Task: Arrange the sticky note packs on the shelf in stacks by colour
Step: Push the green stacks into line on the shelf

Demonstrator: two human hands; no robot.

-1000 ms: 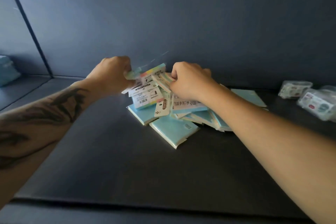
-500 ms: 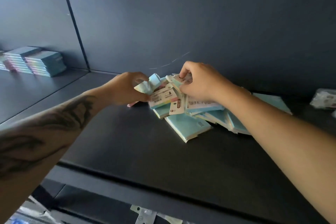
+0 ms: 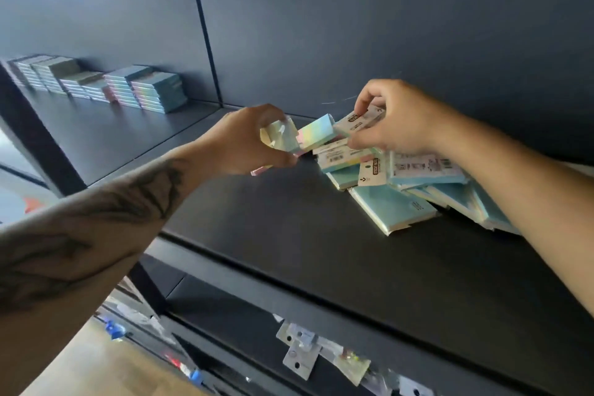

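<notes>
Sorting through the loose pile (image 3: 405, 183) of sticky note packs on the dark shelf (image 3: 321, 254), the left hand (image 3: 244, 141) was curled round a pastel rainbow pack (image 3: 283, 137) held just off the heap, while the right hand (image 3: 395, 119) pinched a white-carded pack (image 3: 356, 122) on top. Those packs looked light and fairly stiff but slick in their wrap, so I'd say pinching across the short edges was safest. Finished stacks (image 3: 135, 87) sat well apart, far left.

This looks like a shop: a long dark metal shelf (image 3: 289, 235) carries neat stacks of sticky note packs (image 3: 141, 88) bearing barcode labels, and packaged goods on hang cards (image 3: 302, 354) dangle from hooks below it.
</notes>
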